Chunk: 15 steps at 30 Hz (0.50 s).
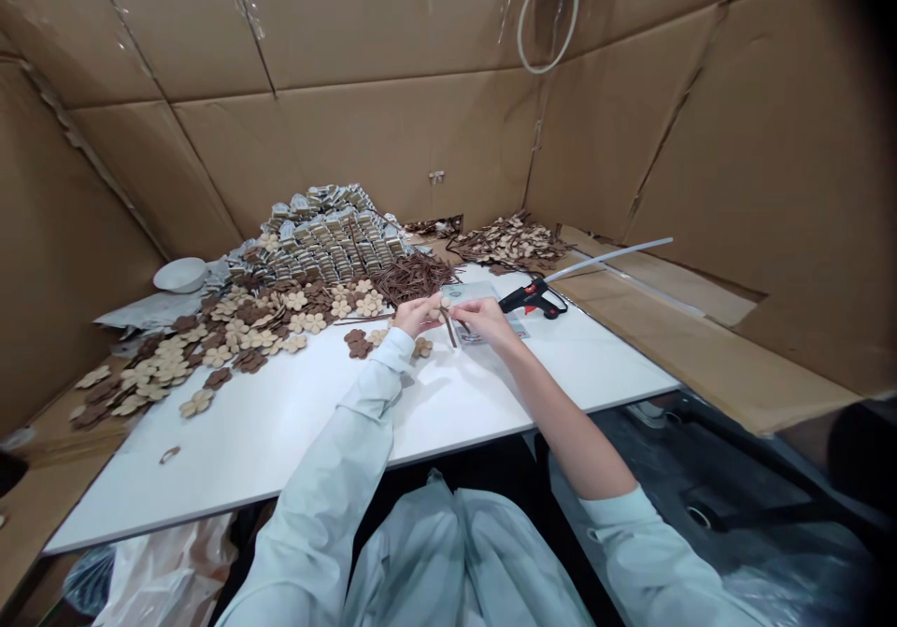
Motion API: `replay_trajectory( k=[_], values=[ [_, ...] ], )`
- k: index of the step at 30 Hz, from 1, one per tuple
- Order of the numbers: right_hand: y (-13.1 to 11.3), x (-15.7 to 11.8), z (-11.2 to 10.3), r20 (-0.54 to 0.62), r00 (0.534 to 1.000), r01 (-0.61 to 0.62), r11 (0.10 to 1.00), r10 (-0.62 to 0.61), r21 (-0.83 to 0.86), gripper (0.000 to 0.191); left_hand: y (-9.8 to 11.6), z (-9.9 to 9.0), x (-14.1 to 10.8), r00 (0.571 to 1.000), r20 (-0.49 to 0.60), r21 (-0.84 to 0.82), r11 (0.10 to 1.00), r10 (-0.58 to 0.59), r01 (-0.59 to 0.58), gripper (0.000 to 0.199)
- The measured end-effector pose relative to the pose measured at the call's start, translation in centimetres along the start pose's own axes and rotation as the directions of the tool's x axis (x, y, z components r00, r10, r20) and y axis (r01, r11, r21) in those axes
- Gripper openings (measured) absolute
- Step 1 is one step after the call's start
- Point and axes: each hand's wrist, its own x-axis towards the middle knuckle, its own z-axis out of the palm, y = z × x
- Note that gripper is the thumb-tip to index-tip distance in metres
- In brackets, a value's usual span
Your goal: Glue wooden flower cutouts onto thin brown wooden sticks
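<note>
My left hand [419,316] is closed, pinching a small cream flower piece [445,303] over the middle of the table. Fingers pressed together, my right hand [485,317] meets it from the right and grips a thin brown strip [462,325]. Another brown strip [450,332] hangs down between the hands. Just beyond my right hand lies a black glue gun [522,296] with a long pale glue stick [609,258] in its back. Beneath my left hand are a brown flower piece [359,344] and some cream ones, partly hidden.
A heap of cream and brown flower pieces [238,328] spreads over the left of the white table [294,440]. Behind are stacked small packets [336,244], a tangle of brown strips [415,277] and another pile [515,239]. A white bowl [180,275] stands left. Cardboard walls [392,132] surround the table.
</note>
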Motion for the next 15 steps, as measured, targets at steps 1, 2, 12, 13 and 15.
replay_trajectory(
  k=[1,2,12,13,15],
  values=[
    [0.0,-0.1,0.1,0.0,1.0,0.0,1.0,0.0,-0.001,0.023,-0.1,0.1,0.0,1.0,-0.022,0.014,1.0,0.022,-0.021,0.035],
    [0.0,-0.1,0.2,0.002,1.0,-0.002,1.0,0.002,-0.004,0.023,-0.2,0.1,0.1,0.998,-0.038,0.033,0.998,0.046,-0.044,0.035],
    [0.0,-0.4,0.7,0.013,0.999,-0.035,0.999,0.036,-0.034,0.023,-0.3,-0.4,0.4,0.992,0.002,0.18,0.976,0.125,-0.123,0.05],
    [-0.1,-0.4,0.8,0.008,0.999,-0.046,0.997,0.047,-0.061,0.023,0.1,-0.9,0.4,0.999,0.012,0.164,0.985,0.053,-0.054,0.052],
    [-0.4,-0.3,0.9,0.016,0.998,-0.057,0.989,0.06,-0.135,0.021,1.2,-2.3,0.3,0.998,-0.006,0.113,0.991,-0.069,0.07,0.05]
  ],
)
